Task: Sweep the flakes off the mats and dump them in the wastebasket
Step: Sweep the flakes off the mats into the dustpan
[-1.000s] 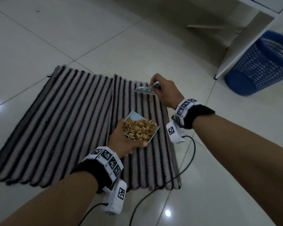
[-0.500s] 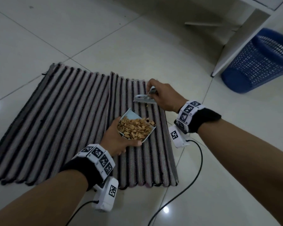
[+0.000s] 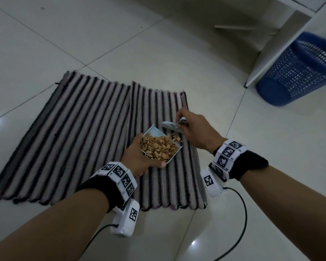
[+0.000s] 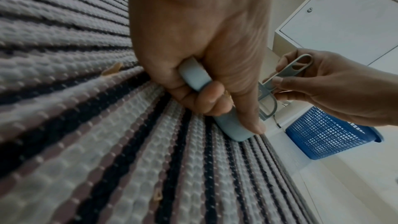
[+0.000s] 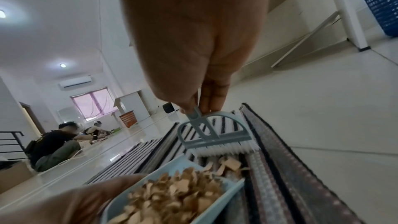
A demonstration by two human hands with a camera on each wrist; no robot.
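1. Flakes (image 3: 158,147) are mostly piled in a small light-blue dustpan (image 3: 174,156) that sits low over the right-hand mat (image 3: 158,102), with a small clump (image 5: 229,163) still on the mat right at the pan's open edge.
2. Left hand (image 3: 137,160) grips the dustpan's handle (image 4: 194,76), fingers curled round it and thumb laid along the pan's side. The pan's underside looks like it's touching or just above the mat, can't tell for sure.
3. Right hand (image 3: 195,129) pinches the thin handle of a little grey-blue brush (image 5: 215,137) between thumb and fingertips. Its white bristles (image 5: 224,150) are down on the mat right behind that loose clump, just past the pan's lip.
4. Two striped mats lie side by side on the white tile floor (image 3: 83,34), the left one (image 3: 73,132) bigger in view. A couple of stray flakes (image 4: 112,71) still sit on the weave near the left hand, seen from the left wrist camera.
5. Blue mesh wastebasket (image 3: 297,70) stands off to the upper right, well apart from the mats, beside a white cabinet leg (image 3: 275,48).
6. Both wrists wear black bands with marker tags and white camera units, cables trailing on the floor.
7. Other people sit on the floor far back in the room (image 5: 56,144), seen from the right wrist camera.
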